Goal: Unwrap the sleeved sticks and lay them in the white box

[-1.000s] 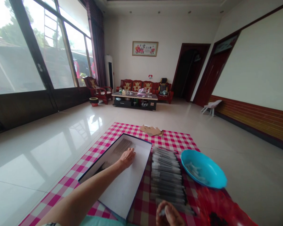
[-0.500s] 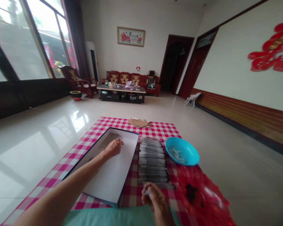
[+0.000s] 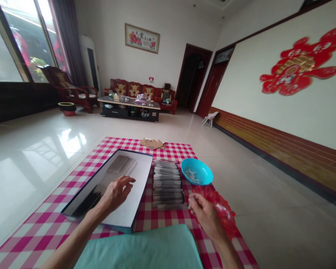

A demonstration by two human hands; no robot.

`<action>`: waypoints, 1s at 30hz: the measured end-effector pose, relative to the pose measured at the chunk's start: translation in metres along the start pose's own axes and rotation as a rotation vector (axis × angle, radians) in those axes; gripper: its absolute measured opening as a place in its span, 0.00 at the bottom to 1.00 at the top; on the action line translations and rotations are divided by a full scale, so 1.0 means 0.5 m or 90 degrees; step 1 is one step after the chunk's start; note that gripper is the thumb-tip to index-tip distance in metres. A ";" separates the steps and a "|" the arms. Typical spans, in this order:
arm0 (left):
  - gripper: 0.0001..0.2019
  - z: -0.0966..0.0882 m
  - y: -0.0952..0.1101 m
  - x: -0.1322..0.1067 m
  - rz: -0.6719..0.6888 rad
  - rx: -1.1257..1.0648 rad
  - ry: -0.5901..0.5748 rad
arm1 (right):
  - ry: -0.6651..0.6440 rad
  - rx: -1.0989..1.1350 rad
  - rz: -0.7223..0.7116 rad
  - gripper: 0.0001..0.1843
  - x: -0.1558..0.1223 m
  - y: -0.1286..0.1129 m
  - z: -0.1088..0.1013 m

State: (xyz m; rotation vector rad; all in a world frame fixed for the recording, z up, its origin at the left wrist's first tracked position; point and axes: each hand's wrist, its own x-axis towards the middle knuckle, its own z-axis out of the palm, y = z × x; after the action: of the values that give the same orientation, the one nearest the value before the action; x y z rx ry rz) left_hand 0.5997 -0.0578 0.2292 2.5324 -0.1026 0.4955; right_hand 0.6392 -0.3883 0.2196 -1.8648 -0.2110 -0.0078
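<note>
My left hand (image 3: 118,192) hovers over a shallow white-lined box (image 3: 126,213) with a dark blue rim. Its thumb and fingers are apart, and nothing shows between them. In the box lie dark thin sticks (image 3: 91,200) at the near left and a grey bundle of slim sticks (image 3: 120,164) farther back. My right hand (image 3: 205,215) is closed in a pinch beside the near end of a row of clear, pen-like tubes (image 3: 168,183) with dark tips. Whatever sits in that pinch is too small to make out. Behind it is a red, petal-edged dish (image 3: 224,209), partly hidden by the hand.
A blue bowl (image 3: 207,173) holding small whitish pieces stands right of the row. Torn cardboard (image 3: 154,144) lies at the far edge of the checked tablecloth (image 3: 175,149). Teal cloth (image 3: 145,248) covers the near side. A low table (image 3: 128,106) and wooden sofa stand across the room.
My view has turned to the right. My left hand has drawn back nearer over the box and its fingers have loosened. My right hand has moved right and forward, towards the red dish.
</note>
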 end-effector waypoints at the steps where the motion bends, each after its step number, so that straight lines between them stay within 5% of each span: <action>1: 0.14 -0.001 0.001 -0.011 -0.003 -0.002 0.005 | 0.004 -0.032 0.013 0.19 0.007 0.011 -0.027; 7: 0.13 0.006 0.008 -0.050 0.033 -0.019 0.060 | 0.090 -0.220 -0.012 0.23 0.105 0.064 -0.126; 13: 0.13 0.008 0.037 -0.051 0.045 -0.052 0.069 | 0.118 -0.387 -0.088 0.14 0.256 0.069 -0.115; 17: 0.12 0.007 0.054 -0.049 0.048 -0.067 0.063 | 0.096 -0.471 -0.117 0.12 0.298 0.086 -0.096; 22: 0.12 0.003 0.071 -0.053 0.050 -0.091 0.062 | 0.017 -0.521 -0.214 0.13 0.255 0.060 -0.059; 30: 0.12 0.020 0.088 -0.071 0.061 -0.123 0.045 | -0.201 -0.574 -0.356 0.09 0.048 0.018 0.093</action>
State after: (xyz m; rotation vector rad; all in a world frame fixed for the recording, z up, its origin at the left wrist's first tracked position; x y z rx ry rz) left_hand 0.5623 -0.1014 0.2308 2.3268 -0.2356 0.5836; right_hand 0.6595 -0.3432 0.2000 -2.6243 -1.0874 -0.2260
